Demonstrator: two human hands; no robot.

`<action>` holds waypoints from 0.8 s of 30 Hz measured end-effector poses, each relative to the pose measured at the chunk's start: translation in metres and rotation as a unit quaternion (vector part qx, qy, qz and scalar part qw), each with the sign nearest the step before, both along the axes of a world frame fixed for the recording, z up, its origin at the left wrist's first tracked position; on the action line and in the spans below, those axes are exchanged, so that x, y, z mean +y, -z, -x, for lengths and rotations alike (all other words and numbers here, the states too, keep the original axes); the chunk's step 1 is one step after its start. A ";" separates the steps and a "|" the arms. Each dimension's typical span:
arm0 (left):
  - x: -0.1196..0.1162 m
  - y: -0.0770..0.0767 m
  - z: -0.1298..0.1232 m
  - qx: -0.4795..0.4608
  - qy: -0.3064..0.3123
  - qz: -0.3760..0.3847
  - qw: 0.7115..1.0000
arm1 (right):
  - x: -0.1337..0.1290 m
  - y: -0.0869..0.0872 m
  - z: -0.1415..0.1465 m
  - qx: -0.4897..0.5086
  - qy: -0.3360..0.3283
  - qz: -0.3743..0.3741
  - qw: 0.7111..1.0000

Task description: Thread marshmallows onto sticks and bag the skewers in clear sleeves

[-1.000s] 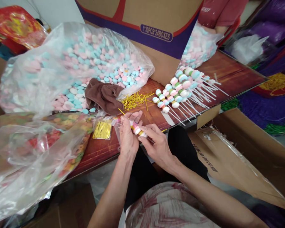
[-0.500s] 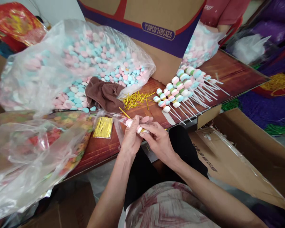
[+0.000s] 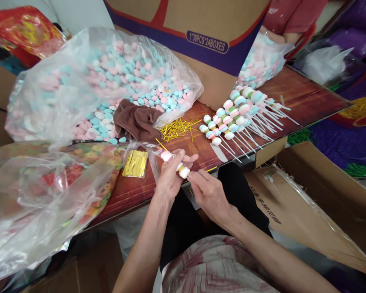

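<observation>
My left hand (image 3: pixel 168 179) is closed around a marshmallow skewer (image 3: pixel 184 171) with pink, white and yellowish pieces. Its thumb lies along the pieces and the other fingertips stick out beyond. My right hand (image 3: pixel 210 193) pinches at the skewer's near end, just past the last white piece; its fingers hide the stick. Just beyond the left hand, a gold twist tie (image 3: pixel 161 143) points away over clear plastic. Loose gold twist ties (image 3: pixel 178 129) lie in a heap behind my hands, and a packet of gold ties (image 3: pixel 134 164) is to the left.
Finished-looking marshmallow skewers (image 3: pixel 228 118) are piled at the right. A big clear bag of marshmallows (image 3: pixel 125 69) and a brown cloth (image 3: pixel 137 120) lie behind. A printed carton (image 3: pixel 213 61) stands at the back, a person's sleeve (image 3: pixel 305 16) beyond it. An open cardboard box (image 3: pixel 308 207) sits lower right.
My right hand has slid down and right along the skewer to its end, uncovering the last white and yellowish pieces. The whole view has shifted slightly.
</observation>
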State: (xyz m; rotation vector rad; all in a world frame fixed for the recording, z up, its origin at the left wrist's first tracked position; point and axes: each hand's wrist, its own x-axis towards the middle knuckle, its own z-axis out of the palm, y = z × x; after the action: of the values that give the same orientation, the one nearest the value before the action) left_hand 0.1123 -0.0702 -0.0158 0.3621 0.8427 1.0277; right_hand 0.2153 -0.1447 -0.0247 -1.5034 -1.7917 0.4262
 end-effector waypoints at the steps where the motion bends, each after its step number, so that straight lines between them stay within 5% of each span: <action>1: -0.002 0.000 -0.001 0.007 0.014 -0.005 1.000 | 0.001 0.001 0.004 -0.003 0.002 -0.013 1.000; 7: -0.001 -0.003 0.012 -0.002 0.123 -0.028 0.992 | 0.013 -0.002 0.003 0.124 0.018 -0.044 0.991; 12: 0.014 -0.001 0.022 -0.003 -0.021 -0.037 0.999 | 0.012 0.001 -0.008 0.119 0.014 -0.049 0.992; 19: 0.020 -0.003 0.016 -0.037 -0.090 -0.057 0.994 | 0.007 0.001 -0.006 0.112 -0.004 0.033 0.993; 22: 0.021 -0.005 0.015 -0.064 -0.096 -0.057 0.992 | 0.007 -0.007 -0.010 0.246 -0.011 0.150 0.958; 24: 0.021 -0.005 0.016 -0.081 -0.089 -0.052 0.991 | 0.009 -0.011 -0.014 0.381 -0.022 0.261 0.887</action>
State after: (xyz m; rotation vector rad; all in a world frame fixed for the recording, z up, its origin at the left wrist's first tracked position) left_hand 0.0964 -0.0492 -0.0109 0.2907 0.6863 1.2521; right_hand 0.2290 -0.1352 -0.0133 -1.3380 -1.1125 1.3941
